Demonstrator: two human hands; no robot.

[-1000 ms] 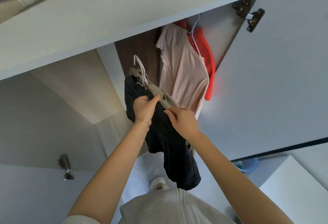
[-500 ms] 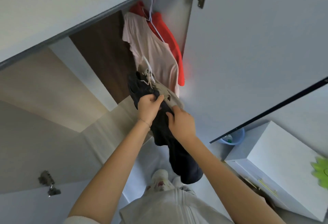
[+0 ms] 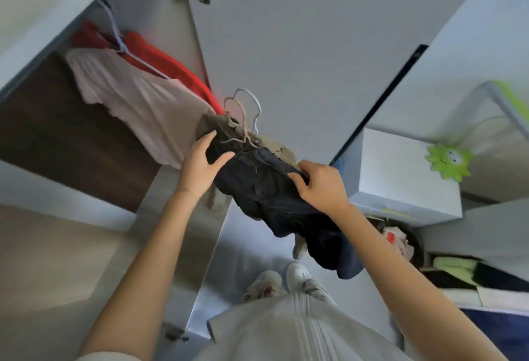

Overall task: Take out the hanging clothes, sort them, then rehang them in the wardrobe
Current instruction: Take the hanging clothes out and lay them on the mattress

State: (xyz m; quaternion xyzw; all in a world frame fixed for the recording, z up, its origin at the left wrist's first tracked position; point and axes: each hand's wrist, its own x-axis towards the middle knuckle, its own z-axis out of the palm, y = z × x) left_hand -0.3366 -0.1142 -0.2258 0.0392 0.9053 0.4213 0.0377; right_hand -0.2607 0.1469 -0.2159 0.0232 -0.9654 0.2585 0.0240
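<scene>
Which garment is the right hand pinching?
The dark navy garment, which the right hand pinches near its top edge. The khaki garment lies behind it; the pink shirt and red shirt hang in the wardrobe.

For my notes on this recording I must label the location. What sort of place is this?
Most likely a bedroom at home, at an open wardrobe: a pink top and a red top hang inside, the hinged door stands open, and the left hand and right hand hold dark clothes on hangers.
</scene>
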